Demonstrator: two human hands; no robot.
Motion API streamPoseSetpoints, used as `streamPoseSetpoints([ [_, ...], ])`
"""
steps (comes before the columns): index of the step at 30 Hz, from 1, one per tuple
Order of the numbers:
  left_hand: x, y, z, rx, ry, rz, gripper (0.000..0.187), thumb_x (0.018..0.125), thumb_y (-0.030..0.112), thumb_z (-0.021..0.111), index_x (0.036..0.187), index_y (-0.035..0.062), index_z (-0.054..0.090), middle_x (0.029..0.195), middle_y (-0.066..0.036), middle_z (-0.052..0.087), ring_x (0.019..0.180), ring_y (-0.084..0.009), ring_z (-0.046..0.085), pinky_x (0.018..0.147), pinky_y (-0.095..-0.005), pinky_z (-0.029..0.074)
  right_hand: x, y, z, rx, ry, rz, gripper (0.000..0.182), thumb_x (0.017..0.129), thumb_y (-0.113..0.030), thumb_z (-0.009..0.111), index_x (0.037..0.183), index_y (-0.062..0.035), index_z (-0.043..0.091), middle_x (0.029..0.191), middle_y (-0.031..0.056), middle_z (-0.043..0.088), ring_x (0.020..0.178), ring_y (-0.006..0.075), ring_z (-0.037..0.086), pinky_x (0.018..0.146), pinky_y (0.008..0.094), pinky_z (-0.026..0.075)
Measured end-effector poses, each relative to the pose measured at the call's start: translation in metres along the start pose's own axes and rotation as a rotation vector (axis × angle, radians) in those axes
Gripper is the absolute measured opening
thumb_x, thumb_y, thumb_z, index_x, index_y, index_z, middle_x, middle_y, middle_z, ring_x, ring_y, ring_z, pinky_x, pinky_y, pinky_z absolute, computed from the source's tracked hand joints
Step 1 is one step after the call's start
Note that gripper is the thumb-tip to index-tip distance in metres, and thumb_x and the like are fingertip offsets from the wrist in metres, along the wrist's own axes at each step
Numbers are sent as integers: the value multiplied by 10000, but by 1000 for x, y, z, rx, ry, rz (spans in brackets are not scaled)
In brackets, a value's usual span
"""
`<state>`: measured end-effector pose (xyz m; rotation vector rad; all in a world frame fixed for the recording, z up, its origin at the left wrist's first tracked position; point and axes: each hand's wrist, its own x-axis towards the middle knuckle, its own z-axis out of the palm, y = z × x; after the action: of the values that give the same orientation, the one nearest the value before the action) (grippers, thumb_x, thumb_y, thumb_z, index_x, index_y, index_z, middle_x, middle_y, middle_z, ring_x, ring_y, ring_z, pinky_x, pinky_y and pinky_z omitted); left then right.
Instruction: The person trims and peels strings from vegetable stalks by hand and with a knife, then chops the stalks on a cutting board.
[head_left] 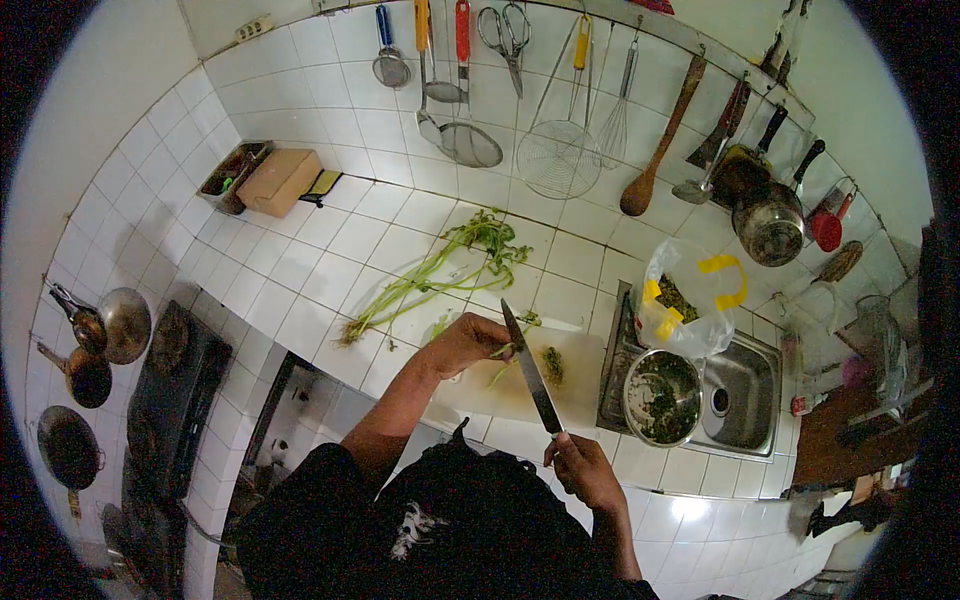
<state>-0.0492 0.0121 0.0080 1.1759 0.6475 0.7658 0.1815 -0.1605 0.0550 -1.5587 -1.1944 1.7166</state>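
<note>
One bunch of long green leafy stems with pale roots (pixel 435 285) is spread on the white tiled counter (pixel 270 262); it is probably light, limp at the leaves and easily bruised, best gripped by the firmer stalks. Over the pale flat cutting board (pixel 583 370), thin green stem pieces (pixel 507 352) are pinched by the left hand (pixel 468 343). A long dark-bladed knife (pixel 532 372), likely stiff and sharp, is gripped at its handle by the right hand (pixel 585 472). Chopped greens are held in a round steel bowl (pixel 696 405).
</note>
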Motion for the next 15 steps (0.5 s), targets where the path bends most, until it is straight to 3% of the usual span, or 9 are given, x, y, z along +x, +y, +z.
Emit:
streamPoseSetpoints([
  [1,-1,4,4,-15,68,-2,133,741,92,730,803,-20,693,792,-88,675,711,-161,630,696,-285,506,0,-1,1,-15,9,0,525,957,-497,389,766,-41,566,510,-42,371,415,59,310,376,235,244],
  [7,-1,-4,-7,-32,66,19,170,731,129,755,760,-21,680,770,-96,669,694,-162,633,688,-288,514,-1,-1,2,12,-21,103,480,952,-459,443,765,-46,601,567,-24,453,504,82,389,479,270,309],
  [9,-2,-6,-11,-37,34,28,208,727,160,767,779,-20,674,775,-90,668,697,-160,631,697,-289,518,-1,-4,7,-7,-17,6,510,963,-482,387,766,-45,559,517,-41,369,412,59,303,377,239,240],
  [15,3,-12,-17,-142,34,73,318,695,225,804,854,-2,648,783,-57,655,712,-149,622,690,-282,518,0,-3,12,34,-26,29,508,963,-482,385,763,-47,553,514,-41,373,409,56,298,373,235,238],
])
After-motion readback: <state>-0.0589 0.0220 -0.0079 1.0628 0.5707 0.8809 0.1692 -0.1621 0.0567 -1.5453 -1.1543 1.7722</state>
